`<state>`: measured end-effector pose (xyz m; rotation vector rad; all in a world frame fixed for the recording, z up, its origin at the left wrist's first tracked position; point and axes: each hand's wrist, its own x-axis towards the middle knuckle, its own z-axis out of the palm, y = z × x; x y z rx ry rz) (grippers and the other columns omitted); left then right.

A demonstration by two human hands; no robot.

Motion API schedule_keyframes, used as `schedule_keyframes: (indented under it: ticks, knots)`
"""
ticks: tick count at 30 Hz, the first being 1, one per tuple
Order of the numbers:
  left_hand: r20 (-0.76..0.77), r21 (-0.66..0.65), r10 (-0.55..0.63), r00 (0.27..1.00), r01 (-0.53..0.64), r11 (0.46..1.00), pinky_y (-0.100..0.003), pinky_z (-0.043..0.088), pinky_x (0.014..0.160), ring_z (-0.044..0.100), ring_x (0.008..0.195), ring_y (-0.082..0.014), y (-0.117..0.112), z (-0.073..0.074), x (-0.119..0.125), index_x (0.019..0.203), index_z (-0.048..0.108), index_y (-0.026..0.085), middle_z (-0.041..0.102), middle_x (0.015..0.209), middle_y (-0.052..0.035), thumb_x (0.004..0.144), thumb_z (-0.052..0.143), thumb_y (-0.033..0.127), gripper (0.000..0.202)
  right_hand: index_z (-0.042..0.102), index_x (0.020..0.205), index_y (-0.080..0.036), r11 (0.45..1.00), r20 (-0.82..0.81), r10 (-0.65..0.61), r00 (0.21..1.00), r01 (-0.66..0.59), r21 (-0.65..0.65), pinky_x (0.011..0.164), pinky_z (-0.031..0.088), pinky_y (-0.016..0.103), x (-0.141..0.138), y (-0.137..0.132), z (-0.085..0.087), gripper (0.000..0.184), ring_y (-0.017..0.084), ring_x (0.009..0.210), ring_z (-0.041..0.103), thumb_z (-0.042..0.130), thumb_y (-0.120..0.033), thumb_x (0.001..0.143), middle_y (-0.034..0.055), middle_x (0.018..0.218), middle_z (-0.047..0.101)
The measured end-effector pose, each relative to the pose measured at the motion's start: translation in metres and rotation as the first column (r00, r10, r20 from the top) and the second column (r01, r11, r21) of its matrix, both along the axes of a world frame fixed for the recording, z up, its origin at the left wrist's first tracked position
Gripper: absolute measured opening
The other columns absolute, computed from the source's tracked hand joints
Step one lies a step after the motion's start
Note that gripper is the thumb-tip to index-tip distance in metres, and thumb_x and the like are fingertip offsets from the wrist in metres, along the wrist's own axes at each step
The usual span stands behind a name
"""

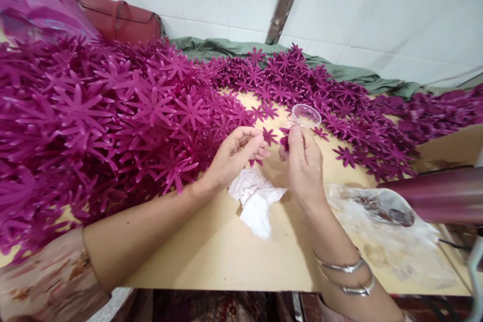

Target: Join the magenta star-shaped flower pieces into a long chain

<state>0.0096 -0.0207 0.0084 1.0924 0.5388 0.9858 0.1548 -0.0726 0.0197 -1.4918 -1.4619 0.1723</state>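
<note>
My right hand (305, 163) pinches a dark magenta flower-shaped piece (284, 140) between thumb and fingers; part of the piece is hidden by the hand. Facing it on the left, my left hand (241, 153) has its fingers curled in and the thumb close to the index finger. Whether anything small sits between those fingertips I cannot make out. A loose flower piece (269, 136) lies on the table between the hands. Just beyond my right hand is a small clear round dish (306, 115). Below my left hand lies a crumpled white tissue (257, 201).
A large heap of magenta flower pieces (151, 105) covers the table's left; a darker heap (339, 98) runs along the back right. A clear plastic bag (400, 241) and a purple cylinder (441, 193) are at right. Behind are a red handbag (121, 17) and green cloth (226, 48).
</note>
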Motion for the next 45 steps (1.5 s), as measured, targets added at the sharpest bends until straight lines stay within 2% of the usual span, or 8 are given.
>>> schedule_keyframes:
  ticks: [5, 11, 16, 19, 25, 31, 40, 45]
  knots:
    - [0.078, -0.106, -0.08, 0.994, 0.088, 0.991, -0.019, 0.052, 0.061, 0.064, 0.063, -0.0075, 0.001, 0.001, 0.0, 0.095, 0.062, 0.017, 0.066, 0.074, 0.003, 0.085, 0.075, 0.056, 0.042, 0.052, 0.11, -0.024, 0.997, 0.274, 0.046, 0.961, -0.062, 0.05, 0.114, 0.035, 0.051, -0.01, 0.003, -0.001, 0.028, 0.028, 0.129, 0.049, 0.038, -0.048, 0.106, 0.0132, 0.131, 0.056]
    - [0.095, -0.168, -0.047, 0.994, 0.063, 0.984, -0.019, 0.054, 0.067, 0.065, 0.066, -0.0064, 0.007, -0.001, -0.001, 0.095, 0.065, 0.016, 0.069, 0.079, 0.0031, 0.078, 0.085, 0.04, 0.035, 0.053, 0.133, -0.028, 0.992, 0.323, 0.123, 0.938, -0.116, -0.042, 0.124, 0.023, 0.061, -0.005, 0.001, 0.001, 0.039, 0.031, 0.156, 0.025, 0.038, -0.052, 0.105, 0.0131, 0.162, 0.034]
    - [0.11, -0.15, 0.002, 0.994, 0.015, 0.989, -0.023, 0.057, 0.069, 0.069, 0.066, -0.0092, 0.008, -0.004, 0.0, 0.091, 0.062, 0.017, 0.07, 0.076, 0.0032, 0.077, 0.086, 0.043, 0.038, 0.06, 0.129, -0.026, 0.966, 0.182, -0.153, 0.971, 0.108, 0.236, 0.114, 0.036, 0.054, 0.01, -0.001, 0.024, 0.036, 0.029, 0.134, 0.053, 0.04, -0.047, 0.106, 0.0144, 0.137, 0.061]
    - [0.112, -0.135, 0.026, 0.993, -0.011, 0.991, -0.021, 0.055, 0.061, 0.068, 0.061, -0.0095, 0.007, -0.004, 0.0, 0.091, 0.06, 0.018, 0.068, 0.071, 0.0043, 0.077, 0.085, 0.045, 0.04, 0.068, 0.111, -0.023, 0.942, 0.22, -0.312, 0.924, 0.27, 0.2, 0.104, 0.04, 0.054, 0.027, 0.008, 0.037, 0.04, 0.03, 0.11, 0.063, 0.038, -0.05, 0.106, 0.0133, 0.112, 0.073]
    - [0.169, -0.123, 0.122, 0.978, -0.102, 0.987, -0.022, 0.058, 0.069, 0.066, 0.07, -0.0082, 0.008, -0.009, 0.001, 0.091, 0.061, 0.016, 0.068, 0.081, 0.0034, 0.075, 0.086, 0.037, 0.036, 0.063, 0.071, -0.022, 0.937, 0.491, -0.188, 0.851, 0.306, -0.171, 0.11, 0.019, 0.071, 0.047, 0.045, 0.045, 0.06, 0.028, 0.087, 0.067, 0.025, -0.052, 0.107, 0.0045, 0.07, 0.07]
    - [0.194, -0.145, 0.179, 0.964, -0.153, 0.978, -0.022, 0.054, 0.076, 0.065, 0.079, -0.0086, 0.012, -0.013, 0.002, 0.097, 0.063, 0.015, 0.068, 0.086, 0.0014, 0.073, 0.086, 0.022, 0.034, 0.063, 0.063, -0.023, 0.923, 0.581, -0.025, 0.814, 0.241, -0.299, 0.105, 0.023, 0.078, 0.058, 0.073, 0.037, 0.054, 0.021, 0.062, 0.058, 0.04, -0.051, 0.103, -0.0009, 0.05, 0.057]
    - [0.188, -0.193, 0.148, 0.971, -0.111, 0.975, -0.025, 0.05, 0.081, 0.064, 0.082, -0.0098, 0.016, -0.02, 0.003, 0.116, 0.073, 0.016, 0.072, 0.094, -0.0014, 0.075, 0.085, 0.024, 0.043, 0.071, 0.068, -0.02, 0.874, 0.654, -0.028, 0.756, 0.337, -0.351, 0.088, 0.049, 0.047, 0.062, 0.067, 0.058, 0.063, 0.03, 0.082, 0.072, 0.031, -0.051, 0.105, 0.0133, 0.071, 0.073]
    - [0.2, -0.241, 0.173, 0.964, -0.122, 0.963, -0.028, 0.052, 0.082, 0.066, 0.084, -0.0116, 0.015, -0.018, 0.004, 0.108, 0.075, 0.017, 0.074, 0.096, -0.0022, 0.075, 0.086, 0.028, 0.036, 0.077, 0.08, -0.021, 0.965, 0.365, -0.173, 0.915, 0.231, -0.122, 0.081, 0.051, 0.039, 0.034, 0.033, 0.079, 0.054, 0.026, 0.081, 0.072, 0.046, -0.062, 0.1, 0.0093, 0.08, 0.077]
